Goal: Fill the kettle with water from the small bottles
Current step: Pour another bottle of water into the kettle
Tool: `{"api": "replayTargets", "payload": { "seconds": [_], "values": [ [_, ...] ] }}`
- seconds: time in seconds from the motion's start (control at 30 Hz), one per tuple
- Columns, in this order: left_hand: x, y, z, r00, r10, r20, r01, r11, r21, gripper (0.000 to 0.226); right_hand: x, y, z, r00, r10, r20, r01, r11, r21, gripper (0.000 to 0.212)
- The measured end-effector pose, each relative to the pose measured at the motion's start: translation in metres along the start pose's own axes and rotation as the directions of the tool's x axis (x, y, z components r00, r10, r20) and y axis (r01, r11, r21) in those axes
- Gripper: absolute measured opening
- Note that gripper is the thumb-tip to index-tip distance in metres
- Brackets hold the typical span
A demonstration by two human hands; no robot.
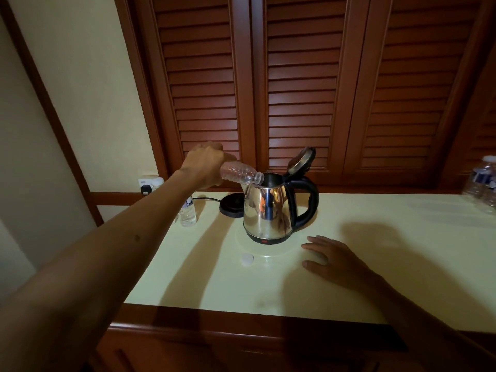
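Observation:
A steel kettle [271, 210] with a black handle stands on the pale countertop [362, 277], its lid [302, 160] flipped up. My left hand [205, 165] grips a small clear bottle [240, 174], tilted with its mouth over the kettle's opening. My right hand [335, 260] rests flat on the counter to the right of the kettle, fingers spread. A white bottle cap [247, 259] lies in front of the kettle. Another small bottle [188, 212] with water stands upright at the left, partly behind my forearm.
The black kettle base [230, 206] sits behind the kettle, its cord running to a wall socket [146, 185]. More bottles [483, 181] stand at the far right edge. Brown louvred doors [298, 84] rise behind the counter; the counter's wooden front edge [241, 320] is near me.

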State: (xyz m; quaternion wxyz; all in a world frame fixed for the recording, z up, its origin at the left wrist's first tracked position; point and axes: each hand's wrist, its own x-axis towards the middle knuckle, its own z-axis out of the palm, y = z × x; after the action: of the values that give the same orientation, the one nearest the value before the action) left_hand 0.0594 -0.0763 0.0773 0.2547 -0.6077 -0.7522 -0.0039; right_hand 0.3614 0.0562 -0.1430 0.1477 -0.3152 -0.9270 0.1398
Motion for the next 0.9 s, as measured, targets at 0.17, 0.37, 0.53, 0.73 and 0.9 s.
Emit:
{"api": "replayTargets", "payload": {
  "seconds": [0.17, 0.37, 0.53, 0.73, 0.9],
  "values": [
    [0.000, 0.001, 0.000, 1.000, 0.012, -0.023, -0.012, 1.000, 0.015, 0.062, 0.000, 0.000, -0.001, 1.000, -0.001, 0.002, 0.001, 1.000, -0.014, 0.057],
    [0.002, 0.002, -0.001, 0.999, 0.029, -0.044, -0.026, 0.998, 0.055, 0.057, 0.000, 0.000, 0.000, 1.000, 0.000, -0.001, 0.000, 1.000, -0.003, 0.057],
    [0.004, 0.003, 0.000, 0.998, 0.035, -0.054, -0.031, 0.997, 0.069, 0.055, -0.001, -0.001, -0.001, 1.000, 0.008, 0.000, -0.008, 1.000, 0.005, 0.057],
    [0.004, 0.002, 0.004, 1.000, 0.001, -0.022, 0.000, 0.999, 0.041, 0.058, 0.000, 0.000, -0.001, 1.000, 0.004, -0.002, -0.004, 1.000, 0.011, 0.058],
    [-0.004, -0.002, 0.010, 0.998, -0.055, 0.029, 0.055, 0.998, -0.019, 0.067, -0.001, -0.002, -0.002, 1.000, 0.007, -0.002, -0.007, 1.000, 0.011, 0.057]
  ]
}}
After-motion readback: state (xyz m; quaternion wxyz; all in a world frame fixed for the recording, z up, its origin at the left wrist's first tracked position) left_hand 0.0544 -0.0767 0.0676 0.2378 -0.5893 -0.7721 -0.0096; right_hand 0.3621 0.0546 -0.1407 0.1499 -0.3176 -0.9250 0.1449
